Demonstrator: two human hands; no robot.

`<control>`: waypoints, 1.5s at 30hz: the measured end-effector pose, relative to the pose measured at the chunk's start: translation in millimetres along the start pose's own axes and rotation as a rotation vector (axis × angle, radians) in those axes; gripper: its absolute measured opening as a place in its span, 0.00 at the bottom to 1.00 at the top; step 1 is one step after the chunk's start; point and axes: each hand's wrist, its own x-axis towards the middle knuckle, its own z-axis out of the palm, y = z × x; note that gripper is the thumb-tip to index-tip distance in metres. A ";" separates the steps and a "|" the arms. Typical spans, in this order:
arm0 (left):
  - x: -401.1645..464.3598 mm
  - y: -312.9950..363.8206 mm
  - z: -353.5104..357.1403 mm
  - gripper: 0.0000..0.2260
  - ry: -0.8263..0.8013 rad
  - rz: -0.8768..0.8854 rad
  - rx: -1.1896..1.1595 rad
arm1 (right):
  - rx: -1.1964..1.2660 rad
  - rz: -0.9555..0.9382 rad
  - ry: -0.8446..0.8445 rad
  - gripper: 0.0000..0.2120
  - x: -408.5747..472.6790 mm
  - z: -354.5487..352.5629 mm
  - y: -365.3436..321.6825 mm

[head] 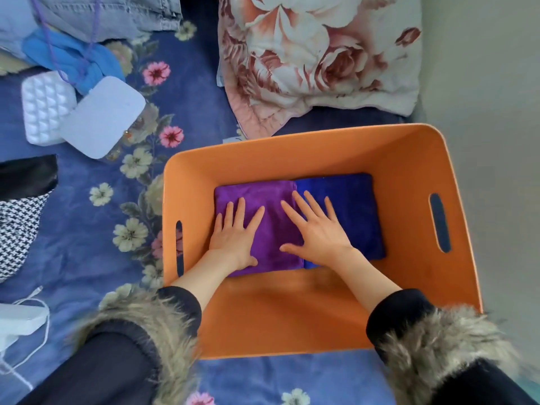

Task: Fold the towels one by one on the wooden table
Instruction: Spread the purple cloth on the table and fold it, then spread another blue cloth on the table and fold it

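Both hands lie flat with fingers spread inside the orange plastic bin (409, 159). The left hand (235, 233) presses the folded purple towel (263, 197); the right hand (317, 229) covers where it meets the folded blue towel (353, 200) on the right.

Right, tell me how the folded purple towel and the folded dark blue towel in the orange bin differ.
The folded purple towel lies on the left of the orange plastic bin, the folded dark blue towel on the right. The left hand presses flat on purple alone; the right hand spans both. Purple's edge overlaps blue. Both are plush, folded rectangles lying flat.
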 end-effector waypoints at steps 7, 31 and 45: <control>-72.4 24.7 -24.7 0.33 0.318 0.095 -0.340 | 0.030 0.201 0.229 0.36 -83.6 -53.3 -7.5; -384.9 198.7 -39.9 0.25 0.463 1.244 -0.017 | 0.255 1.442 0.916 0.32 -520.1 -52.7 -233.2; -652.2 254.4 152.4 0.29 0.193 2.052 0.379 | 0.290 2.270 1.071 0.33 -714.4 85.8 -527.1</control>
